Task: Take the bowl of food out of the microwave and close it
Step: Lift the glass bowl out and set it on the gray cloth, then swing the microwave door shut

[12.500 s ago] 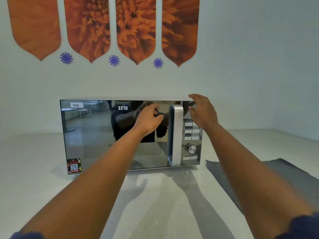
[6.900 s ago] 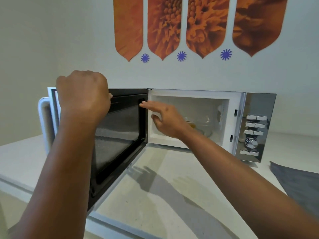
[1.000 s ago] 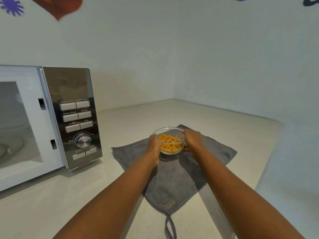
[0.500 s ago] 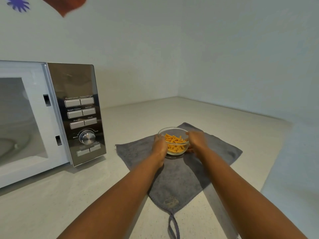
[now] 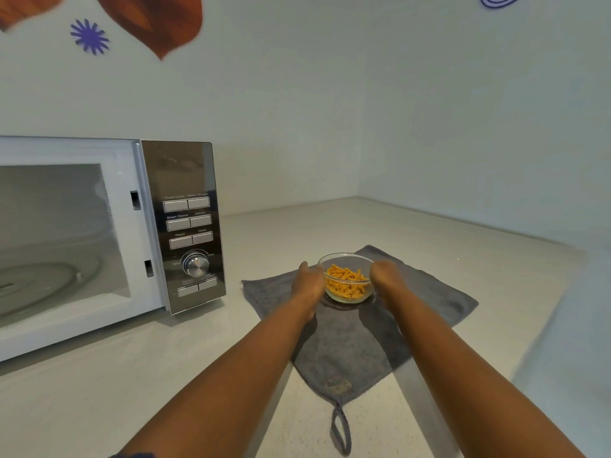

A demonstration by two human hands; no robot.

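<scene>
On the grey cloth right of the microwave, the bowl now rests, lower than a second ago. Left hand and right hand still cup its sides. Cavity stands open; releasing and closing the unseen door remain.

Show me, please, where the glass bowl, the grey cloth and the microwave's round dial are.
glass bowl (image 5: 347, 294): head view, on its near glass wall.
grey cloth (image 5: 347, 345): head view, on the bare fabric between the forearms.
round dial (image 5: 195, 264): head view, on the knob's metal face.
</scene>
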